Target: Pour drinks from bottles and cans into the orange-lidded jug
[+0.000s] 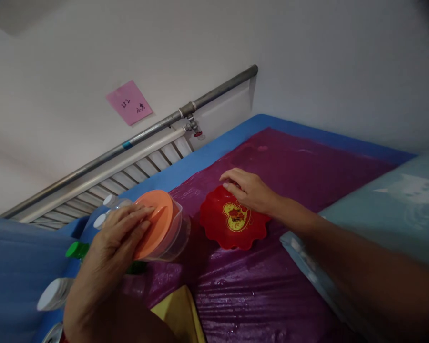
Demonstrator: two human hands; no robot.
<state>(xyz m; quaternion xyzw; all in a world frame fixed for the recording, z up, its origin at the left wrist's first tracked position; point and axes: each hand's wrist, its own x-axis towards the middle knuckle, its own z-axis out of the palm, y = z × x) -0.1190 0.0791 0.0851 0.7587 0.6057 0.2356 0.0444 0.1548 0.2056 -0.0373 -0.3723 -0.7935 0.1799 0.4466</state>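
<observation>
A clear plastic container (pixel 177 238) with a round orange lid (pixel 160 224) stands to the left of the middle. My left hand (pixel 110 247) reaches over it, its fingers closed on the raised middle of the lid. To its right lies a red scalloped plate (pixel 214 221) with a yellow printed pattern in its centre. My right hand (pixel 246 190) is at the plate's far edge, thumb and fingers pinched on the rim. The fingertips are partly hidden there. No contents can be made out inside the container.
Purple plastic sheeting (pixel 236 290) covers the blue tabletop (pixel 171 176). A yellow cloth (pixel 180 314) lies in front. Several bottles, including one with a green cap (pixel 76 250), line the left side. A light green fabric (pixel 386 205) is at right; a radiator (pixel 139 171) runs behind.
</observation>
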